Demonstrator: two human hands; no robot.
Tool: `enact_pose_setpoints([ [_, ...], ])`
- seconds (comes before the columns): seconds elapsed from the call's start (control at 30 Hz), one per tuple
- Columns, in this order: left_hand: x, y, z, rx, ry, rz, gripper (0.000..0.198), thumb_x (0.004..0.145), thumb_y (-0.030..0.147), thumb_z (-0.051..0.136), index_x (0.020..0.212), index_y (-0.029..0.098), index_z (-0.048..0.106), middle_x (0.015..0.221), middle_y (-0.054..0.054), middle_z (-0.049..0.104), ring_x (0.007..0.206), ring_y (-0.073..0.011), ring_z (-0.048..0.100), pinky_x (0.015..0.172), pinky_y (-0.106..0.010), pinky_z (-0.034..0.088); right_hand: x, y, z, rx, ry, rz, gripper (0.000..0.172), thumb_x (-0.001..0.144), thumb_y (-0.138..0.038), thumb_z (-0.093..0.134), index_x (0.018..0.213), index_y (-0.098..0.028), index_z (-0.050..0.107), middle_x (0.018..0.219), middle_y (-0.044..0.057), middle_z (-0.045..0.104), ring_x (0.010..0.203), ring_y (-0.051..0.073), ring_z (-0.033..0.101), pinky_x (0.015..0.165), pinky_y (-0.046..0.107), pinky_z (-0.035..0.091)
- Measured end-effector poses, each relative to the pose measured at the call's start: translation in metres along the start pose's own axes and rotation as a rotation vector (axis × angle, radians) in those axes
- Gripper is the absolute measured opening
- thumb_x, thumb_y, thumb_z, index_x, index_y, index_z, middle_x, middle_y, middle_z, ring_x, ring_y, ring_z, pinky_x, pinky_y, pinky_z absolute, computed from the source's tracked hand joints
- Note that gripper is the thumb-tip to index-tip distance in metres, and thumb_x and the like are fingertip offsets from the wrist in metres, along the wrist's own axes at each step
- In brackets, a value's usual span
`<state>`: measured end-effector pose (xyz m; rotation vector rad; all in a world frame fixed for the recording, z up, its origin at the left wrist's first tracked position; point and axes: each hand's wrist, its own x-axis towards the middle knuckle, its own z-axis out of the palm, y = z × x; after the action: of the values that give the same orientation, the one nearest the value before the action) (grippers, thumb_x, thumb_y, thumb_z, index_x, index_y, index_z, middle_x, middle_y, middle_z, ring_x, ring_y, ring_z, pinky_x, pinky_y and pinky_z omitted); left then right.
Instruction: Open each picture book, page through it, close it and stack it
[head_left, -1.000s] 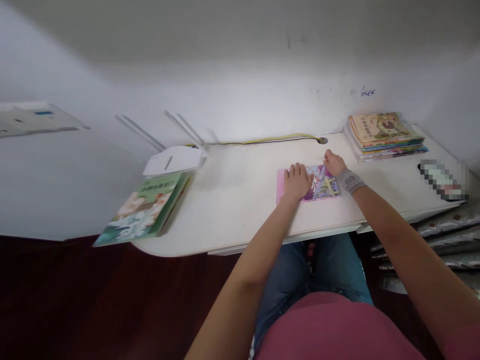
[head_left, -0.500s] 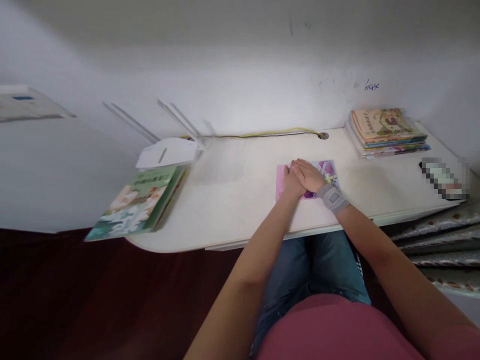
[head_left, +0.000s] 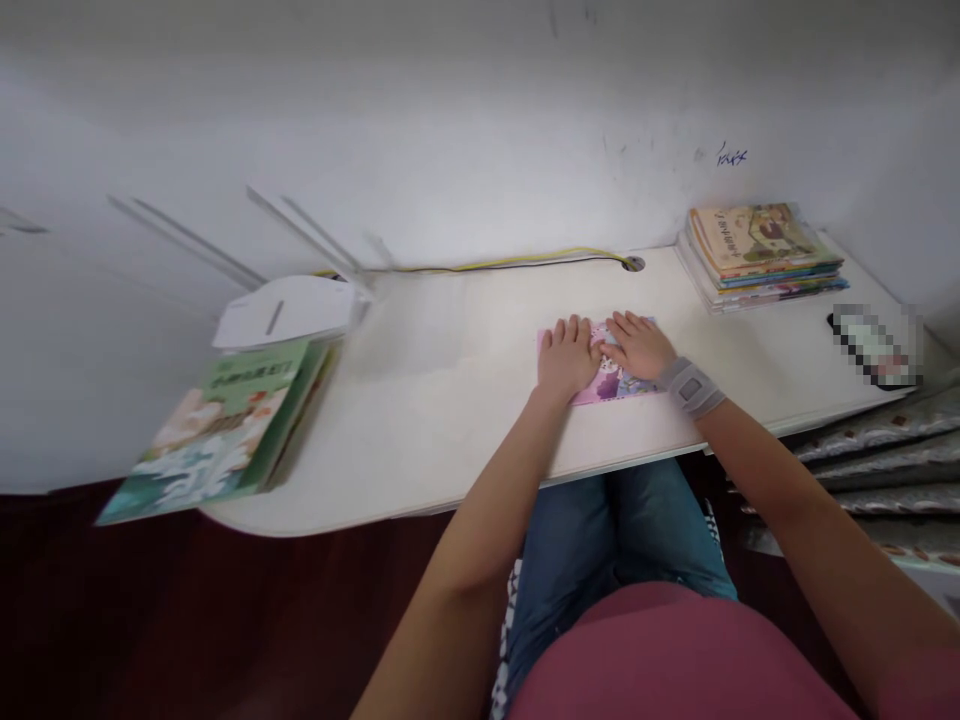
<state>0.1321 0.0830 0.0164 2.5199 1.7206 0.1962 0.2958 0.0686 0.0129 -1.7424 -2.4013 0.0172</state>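
Note:
A thin pink and purple picture sheet or booklet (head_left: 607, 385) lies flat on the white desk (head_left: 450, 430) in front of me; I cannot tell which of the two it is. My left hand (head_left: 568, 355) rests palm down over its left part, fingers stretched out and pointing away from me. On the right part lies my right hand (head_left: 637, 345), also palm down with fingers extended. The two thumbs come close together near the middle. A grey band (head_left: 694, 388) wraps my right wrist. Neither hand grips anything.
A stack of books (head_left: 761, 255) stands at the back right, with a phone (head_left: 874, 345), partly blurred out, near the right edge. At the left are a white router (head_left: 285, 310) and green-covered books (head_left: 217, 425) overhanging the desk. A yellow cable (head_left: 510, 262) runs along the wall.
My hands were overlapped on the picture sheet; they have come apart sideways, left hand to the left and right hand to the right. My view has shifted slightly.

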Motion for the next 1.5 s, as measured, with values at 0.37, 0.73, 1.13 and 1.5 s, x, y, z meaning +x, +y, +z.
enact_pose_setpoints([
  [0.37, -0.012, -0.043, 0.000, -0.152, 0.049, -0.255, 0.071, 0.092, 0.048, 0.027, 0.145, -0.001, 0.026, 0.151, -0.024, 0.029, 0.142, -0.0323, 0.022, 0.114, -0.051, 0.016, -0.008, 0.054, -0.003, 0.124, 0.029, -0.160, 0.050, 0.094, -0.034, 0.037, 0.133, -0.005, 0.050, 0.140, 0.018, 0.049, 0.132, 0.023, 0.042, 0.112, 0.040, 0.032],
  [0.73, -0.008, -0.067, -0.004, -0.821, 0.268, -0.314, 0.050, 0.085, 0.031, 0.048, 0.132, 0.015, 0.049, 0.130, -0.014, 0.059, 0.118, -0.0235, 0.056, 0.104, -0.040, 0.039, -0.007, 0.051, 0.007, 0.199, 0.191, -0.139, 0.041, 0.089, -0.031, 0.045, 0.123, -0.012, 0.058, 0.127, 0.015, 0.060, 0.119, 0.026, 0.053, 0.104, 0.044, 0.038],
  [1.13, 0.001, -0.072, -0.025, -1.515, 0.048, -0.275, 0.061, 0.063, 0.029, 0.073, 0.121, 0.018, 0.057, 0.060, 0.007, 0.056, 0.052, -0.0102, 0.055, 0.053, -0.024, 0.045, -0.002, 0.050, -0.001, 0.338, 0.283, -0.118, 0.036, 0.089, -0.036, 0.048, 0.116, -0.015, 0.059, 0.113, 0.014, 0.065, 0.108, 0.026, 0.057, 0.098, 0.043, 0.042],
  [1.5, -0.009, -0.073, -0.048, -1.406, 0.016, -0.312, 0.027, 0.061, 0.035, 0.074, 0.078, 0.016, 0.066, 0.066, 0.000, 0.065, 0.060, -0.0135, 0.059, 0.061, -0.028, 0.047, -0.012, 0.050, -0.037, 0.949, 0.214, 0.127, 0.025, 0.082, -0.042, 0.055, 0.090, -0.020, 0.064, 0.082, 0.004, 0.067, 0.066, 0.015, 0.060, 0.064, 0.032, 0.050],
])
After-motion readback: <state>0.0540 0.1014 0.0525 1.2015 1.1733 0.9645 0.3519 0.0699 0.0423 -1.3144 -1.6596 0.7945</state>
